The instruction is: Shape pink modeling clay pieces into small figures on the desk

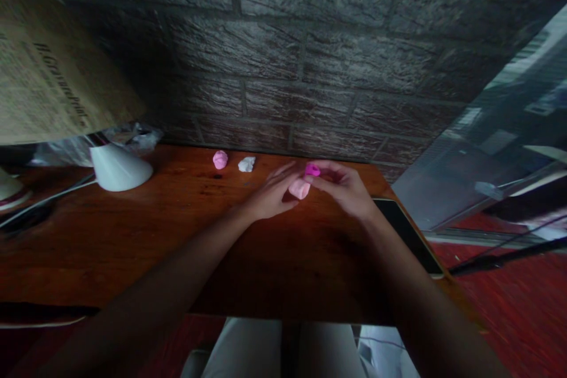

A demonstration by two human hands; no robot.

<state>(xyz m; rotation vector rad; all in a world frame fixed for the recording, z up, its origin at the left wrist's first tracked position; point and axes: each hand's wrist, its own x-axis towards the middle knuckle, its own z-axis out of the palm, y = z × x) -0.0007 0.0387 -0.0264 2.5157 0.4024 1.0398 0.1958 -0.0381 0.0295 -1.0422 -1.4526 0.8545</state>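
- Two soft-looking lumps, which I take to be modelling clay, are between my hands in the head view: a magenta piece (312,170) and, just below it, a pale pink lump (300,189).
- One step seems to be in hand, as I judge it: working the magenta piece at the upper edge of the pale pink lump. I cannot tell whether the two are stuck together or only meet there.
- My next move calls for light fingertip pressure, I think, with the pale pink lump kept steady; too hard a pinch could flatten either piece.
- My right hand (335,181) is closed in a pinch, the magenta piece at its thumb and fingertips.
- My left hand (275,192) curls around the left side of the pale pink lump, fingers above and thumb below; it appears to grip it, though the contact is partly hidden.
- Both pieces lie between the hands, over the far part of the wooden surface (172,230).
- Beyond my left hand, near the brick wall (270,47), a pink lump (220,159) and a crumpled white lump (246,164) rest apart from each other, neither touched.
- Right of my right hand lies a dark tablet (410,236).
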